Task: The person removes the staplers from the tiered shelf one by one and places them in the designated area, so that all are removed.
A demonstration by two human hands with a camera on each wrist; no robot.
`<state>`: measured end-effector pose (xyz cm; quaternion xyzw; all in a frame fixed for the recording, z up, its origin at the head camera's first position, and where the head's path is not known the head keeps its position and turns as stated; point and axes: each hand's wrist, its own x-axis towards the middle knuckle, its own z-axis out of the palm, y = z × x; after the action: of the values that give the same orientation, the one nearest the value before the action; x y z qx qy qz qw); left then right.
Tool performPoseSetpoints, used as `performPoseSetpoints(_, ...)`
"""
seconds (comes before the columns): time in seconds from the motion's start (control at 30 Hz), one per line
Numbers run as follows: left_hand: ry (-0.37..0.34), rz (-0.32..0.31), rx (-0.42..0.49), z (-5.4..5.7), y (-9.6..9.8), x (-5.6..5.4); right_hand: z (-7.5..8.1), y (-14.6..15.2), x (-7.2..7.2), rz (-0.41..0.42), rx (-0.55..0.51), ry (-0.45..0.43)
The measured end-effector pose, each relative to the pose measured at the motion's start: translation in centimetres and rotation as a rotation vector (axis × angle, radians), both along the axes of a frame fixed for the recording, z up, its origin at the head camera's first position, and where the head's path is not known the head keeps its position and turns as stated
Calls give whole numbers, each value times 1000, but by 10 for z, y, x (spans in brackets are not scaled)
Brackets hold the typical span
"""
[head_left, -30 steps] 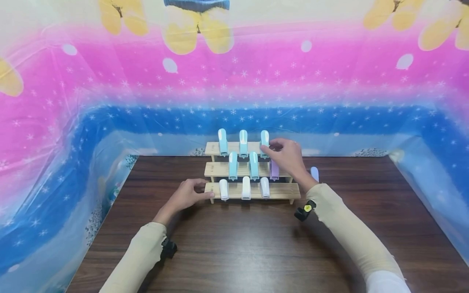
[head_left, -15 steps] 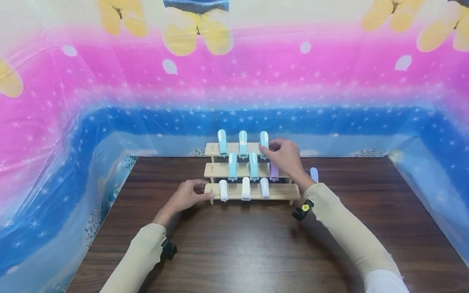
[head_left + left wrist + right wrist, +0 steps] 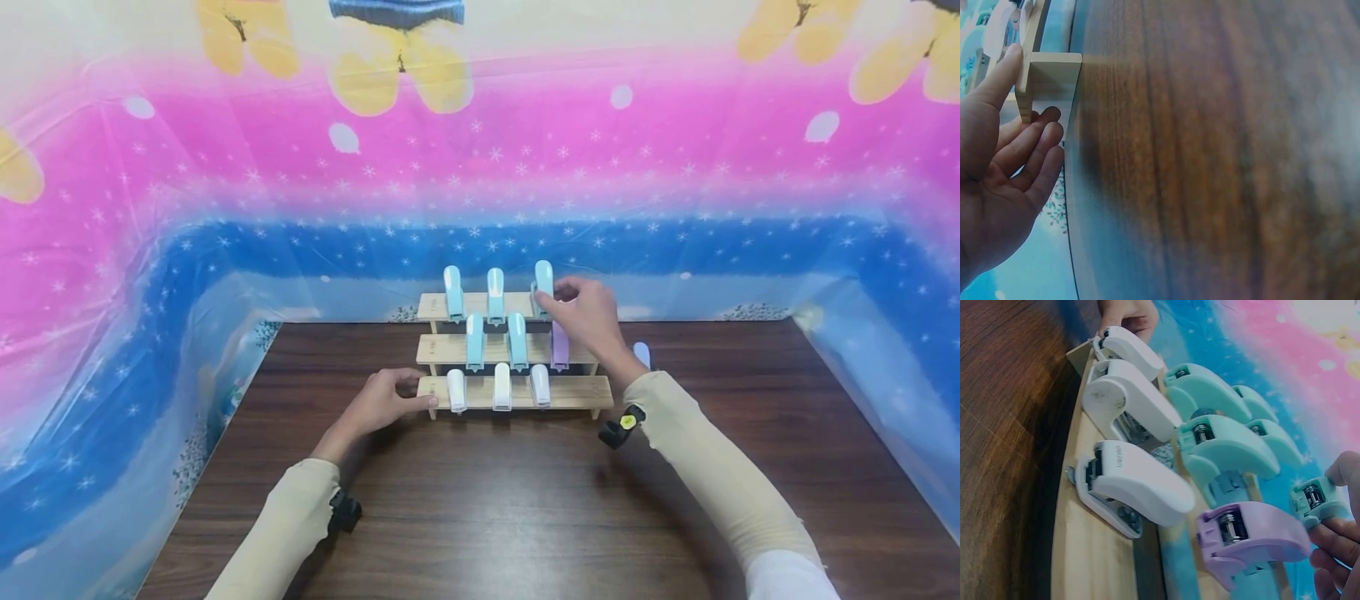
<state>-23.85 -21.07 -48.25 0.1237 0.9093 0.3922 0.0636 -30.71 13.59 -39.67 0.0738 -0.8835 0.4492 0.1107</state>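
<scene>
A wooden three-tier display stand [image 3: 585,390] holds rows of small staplers. My right hand [image 3: 588,312] pinches a teal stapler [image 3: 544,282] between thumb and fingers at the right of the top tier; its front end with a spring shows in the right wrist view. Two more teal staplers stand to its left. On the middle tier are two teal staplers and a purple stapler [image 3: 1260,534], just below my right hand. White staplers [image 3: 1141,481] line the lowest tier. My left hand [image 3: 382,398] grips that tier's left end, thumb on top and fingers beneath, as the left wrist view shows.
A lavender object [image 3: 641,353] stands on the brown wooden table [image 3: 495,517] behind my right wrist, partly hidden by it. A patterned pink and blue cloth [image 3: 480,167] hangs close behind the stand and along both sides.
My right hand has raised the teal stapler slightly from the top tier and shifted it a little to the right. My left hand has stayed on the stand.
</scene>
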Motion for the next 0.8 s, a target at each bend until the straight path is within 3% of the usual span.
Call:
performPoseSetpoints(0.43, 0, 4, -18, -1, 1, -1, 19, 18, 13, -12, 1, 51)
performPoseSetpoints(0.8, -4, 9, -15, -1, 2, -2, 27, 44, 27, -36, 35, 72)
